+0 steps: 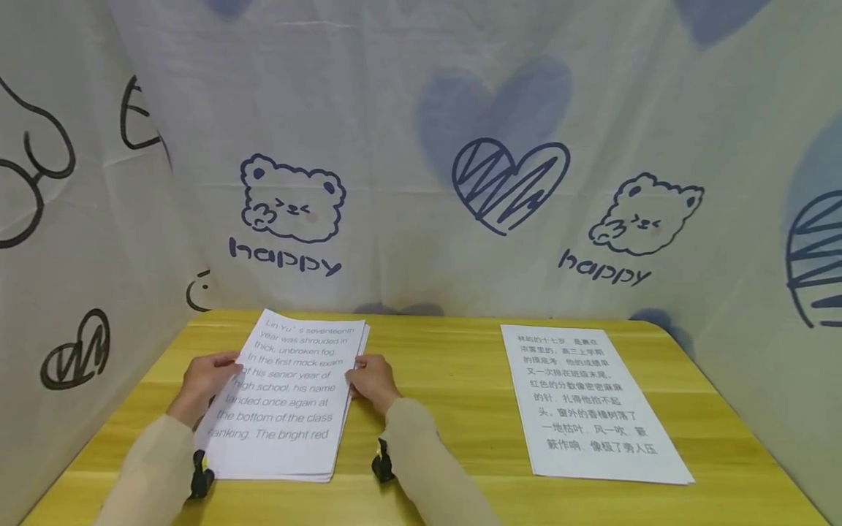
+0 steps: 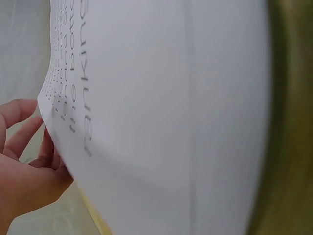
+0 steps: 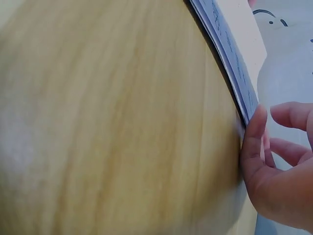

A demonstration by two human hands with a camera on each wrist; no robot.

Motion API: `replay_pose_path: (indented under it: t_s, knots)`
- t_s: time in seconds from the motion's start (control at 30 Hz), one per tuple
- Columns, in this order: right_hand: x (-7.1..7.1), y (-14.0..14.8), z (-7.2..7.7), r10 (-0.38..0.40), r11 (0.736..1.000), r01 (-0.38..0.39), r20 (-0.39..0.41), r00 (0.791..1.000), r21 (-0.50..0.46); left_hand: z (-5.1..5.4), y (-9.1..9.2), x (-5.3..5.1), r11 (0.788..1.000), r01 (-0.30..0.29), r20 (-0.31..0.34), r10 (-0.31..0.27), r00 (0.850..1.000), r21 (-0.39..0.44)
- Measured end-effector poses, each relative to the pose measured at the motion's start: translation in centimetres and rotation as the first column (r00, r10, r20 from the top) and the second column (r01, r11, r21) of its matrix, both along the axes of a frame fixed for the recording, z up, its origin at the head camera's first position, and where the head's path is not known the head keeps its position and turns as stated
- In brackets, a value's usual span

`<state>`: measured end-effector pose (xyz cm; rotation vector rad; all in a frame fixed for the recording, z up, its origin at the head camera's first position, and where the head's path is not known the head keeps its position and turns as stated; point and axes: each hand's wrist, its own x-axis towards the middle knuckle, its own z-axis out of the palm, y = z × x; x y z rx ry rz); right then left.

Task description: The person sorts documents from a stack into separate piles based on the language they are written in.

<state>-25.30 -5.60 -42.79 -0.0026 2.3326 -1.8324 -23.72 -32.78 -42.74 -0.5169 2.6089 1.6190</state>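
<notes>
A stack of white paper sheets (image 1: pixel 283 394), its top page printed with English text, is on the left side of the table. My left hand (image 1: pixel 205 383) grips its left edge. On the opposite edge, my right hand (image 1: pixel 373 381) holds the stack between thumb and fingers. Seen from the left wrist, the top page (image 2: pixel 146 98) bends near the left fingers (image 2: pixel 22 139). The right wrist view has the layered edge of the stack (image 3: pixel 227 63) meeting the right thumb (image 3: pixel 255 127). Some fingertips are hidden by the paper.
A second stack of sheets (image 1: pixel 585 402), printed with Chinese characters, lies flat on the right of the yellow wood-grain table (image 1: pixel 454 409). White cloth (image 1: pixel 395 146) with bear and heart drawings hangs behind the table and along its sides.
</notes>
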Motion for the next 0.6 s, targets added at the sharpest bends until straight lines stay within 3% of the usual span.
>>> replay_pose_path:
  t_s: [0.23,0.47,0.6]
  knots:
    - [0.1,0.1,-0.1,-0.019,0.999,0.019,-0.008,1.0,0.048,0.2,0.0,0.4,1.0,-0.017,0.044,0.018,0.999,-0.014]
    - [-0.3,1.4,0.0,0.024,0.997,-0.025,0.017,1.0,0.066,0.4,-0.2,0.5,0.999,-0.01,0.068,0.013,0.998,-0.038]
    - [-0.7,3.0,0.1,0.061,0.994,-0.062,0.017,0.998,0.093,0.9,0.0,0.8,0.999,0.022,0.083,-0.018,0.996,-0.039]
